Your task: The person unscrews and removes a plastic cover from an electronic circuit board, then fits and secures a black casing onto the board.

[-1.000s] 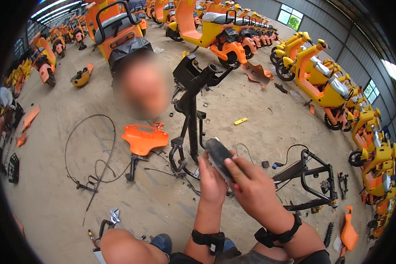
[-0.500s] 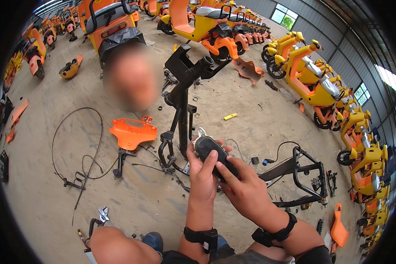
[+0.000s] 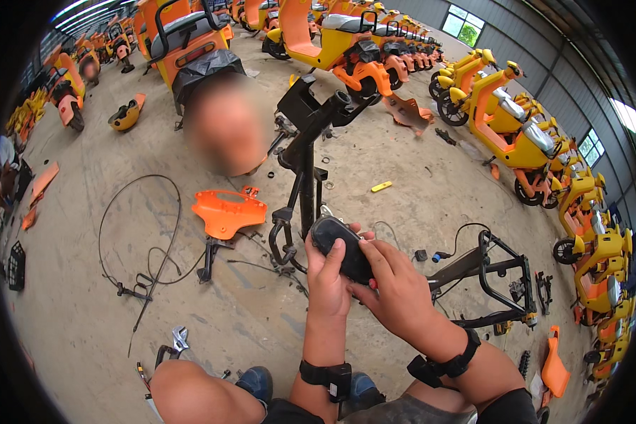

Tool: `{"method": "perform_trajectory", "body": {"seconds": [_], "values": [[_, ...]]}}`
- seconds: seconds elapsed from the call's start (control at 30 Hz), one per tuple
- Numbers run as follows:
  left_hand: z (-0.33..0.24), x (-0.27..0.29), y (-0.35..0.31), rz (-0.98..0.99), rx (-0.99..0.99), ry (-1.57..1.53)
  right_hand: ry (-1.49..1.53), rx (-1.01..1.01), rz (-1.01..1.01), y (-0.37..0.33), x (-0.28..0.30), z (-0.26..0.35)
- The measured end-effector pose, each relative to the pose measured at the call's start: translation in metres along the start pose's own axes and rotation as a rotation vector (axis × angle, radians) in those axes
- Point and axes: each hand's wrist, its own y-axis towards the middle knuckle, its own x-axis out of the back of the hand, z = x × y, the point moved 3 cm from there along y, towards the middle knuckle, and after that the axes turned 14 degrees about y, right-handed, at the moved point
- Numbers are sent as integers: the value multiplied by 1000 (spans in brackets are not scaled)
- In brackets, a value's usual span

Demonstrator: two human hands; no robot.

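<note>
**Both hands on a black oblong casing, scooter bits all over the floor**

Gripping a black oblong casing (image 3: 353,263) w/ both hands, up in front of the knees and above the concrete floor (image 3: 212,311). Got the L hand (image 3: 326,283) curled snug around the far LH side and underneath, w/ thumb flat on the black face and fingertips poking out past the far edge. Got the R hand (image 3: 399,293) closed partway on the RH edge, w/ fingers along the side and thumb down by the near end. Can see a pale tab (image 3: 325,210) sticking out at the far end; can't make out the underside. Wearing a black strap (image 3: 325,379) on the L wrist, another on the R.

Just beyond: a black upright frame tube (image 3: 306,180), tilted a bit. Over to the R, a black tubular frame section (image 3: 483,272) on the floor; can't tell if joined to the tube behind the hands.

Further L, an orange plastic panel (image 3: 227,213), then a looped black cable (image 3: 125,290). Nearer the L knee, an adjustable wrench (image 3: 180,338). Past the tube, a small yellow bar (image 3: 381,186). Then yellow-and-orange scooters (image 3: 505,138) in rows along the back & RH side.
</note>
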Motion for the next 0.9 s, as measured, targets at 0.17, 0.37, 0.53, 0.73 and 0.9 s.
{"method": "perform_trajectory", "body": {"seconds": [0.17,0.37,0.53,0.73,0.9], "values": [[6,0,2,45,105,-62,19,-89,29,-2,5,-12],[9,5,10,82,251,-50,142,-224,97,-1,31,-27],[9,15,3,261,377,1,-102,132,155,7,50,-23],[17,17,0,379,476,-26,-145,150,274,7,48,-19],[22,23,-2,465,515,-38,-129,176,340,3,49,-19]]}}
